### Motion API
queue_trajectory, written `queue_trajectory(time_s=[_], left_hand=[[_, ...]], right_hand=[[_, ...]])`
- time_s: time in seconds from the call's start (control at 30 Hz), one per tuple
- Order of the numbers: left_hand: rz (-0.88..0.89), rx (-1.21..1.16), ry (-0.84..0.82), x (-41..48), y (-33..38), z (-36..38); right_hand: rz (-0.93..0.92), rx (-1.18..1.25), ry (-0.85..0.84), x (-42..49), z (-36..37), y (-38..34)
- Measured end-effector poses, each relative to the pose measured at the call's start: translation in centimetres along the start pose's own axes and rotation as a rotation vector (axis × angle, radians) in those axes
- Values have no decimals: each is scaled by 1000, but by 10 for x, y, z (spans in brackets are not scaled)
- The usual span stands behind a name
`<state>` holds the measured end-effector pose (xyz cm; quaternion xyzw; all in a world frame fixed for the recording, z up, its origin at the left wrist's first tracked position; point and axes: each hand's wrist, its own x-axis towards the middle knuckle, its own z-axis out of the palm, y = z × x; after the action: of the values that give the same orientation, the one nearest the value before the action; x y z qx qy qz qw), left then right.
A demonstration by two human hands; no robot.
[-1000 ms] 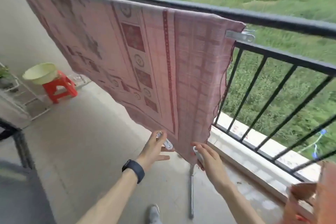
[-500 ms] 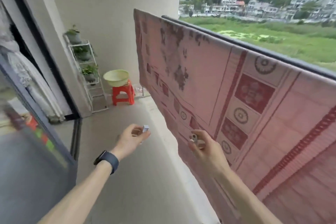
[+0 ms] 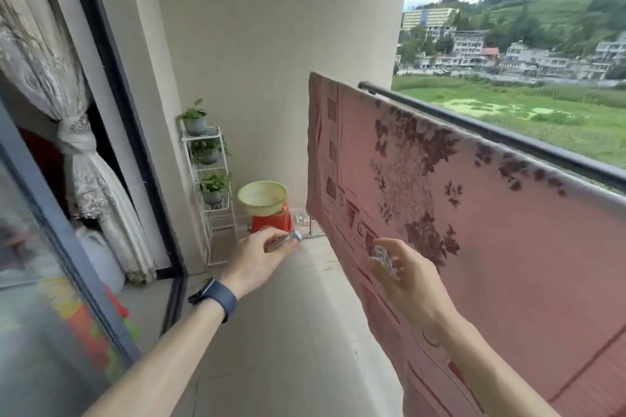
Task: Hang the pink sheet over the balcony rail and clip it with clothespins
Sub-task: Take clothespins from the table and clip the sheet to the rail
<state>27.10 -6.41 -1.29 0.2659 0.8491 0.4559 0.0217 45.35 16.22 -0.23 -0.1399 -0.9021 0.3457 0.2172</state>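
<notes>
The pink sheet (image 3: 491, 213), patterned with dark red flowers and squares, hangs draped over the black balcony rail (image 3: 474, 127) on the right. My left hand (image 3: 261, 257) is held out over the floor and pinches a metal clothespin (image 3: 283, 241) between thumb and fingers. My right hand (image 3: 403, 276) is raised in front of the sheet's lower part and grips a second metal clothespin (image 3: 384, 261). Neither hand touches the sheet's top edge.
A white plant rack (image 3: 211, 193) with three pots stands against the far wall. Beside it a green basin (image 3: 262, 196) sits on a red stool (image 3: 271, 222). A glass sliding door (image 3: 50, 281) with a lace curtain lines the left side.
My view has swung left along the rail toward the sheet's far end. Both hands have risen from the sheet's bottom corner, each still holding its clothespin.
</notes>
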Motion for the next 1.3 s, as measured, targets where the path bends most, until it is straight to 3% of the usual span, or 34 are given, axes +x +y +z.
queue_trajectory(time_s=[0.47, 0.73, 0.93, 1.3], left_hand=[[37, 115, 43, 371, -38, -58], [61, 86, 17, 577, -126, -84], [106, 79, -24, 737, -178, -91], [94, -14, -186, 985, -243, -48]], right_hand=[[-166, -2, 28, 396, 67, 7], [-181, -72, 72, 600, 155, 22], [-103, -86, 75, 730, 230, 34], [-83, -184, 125, 931, 286, 83]])
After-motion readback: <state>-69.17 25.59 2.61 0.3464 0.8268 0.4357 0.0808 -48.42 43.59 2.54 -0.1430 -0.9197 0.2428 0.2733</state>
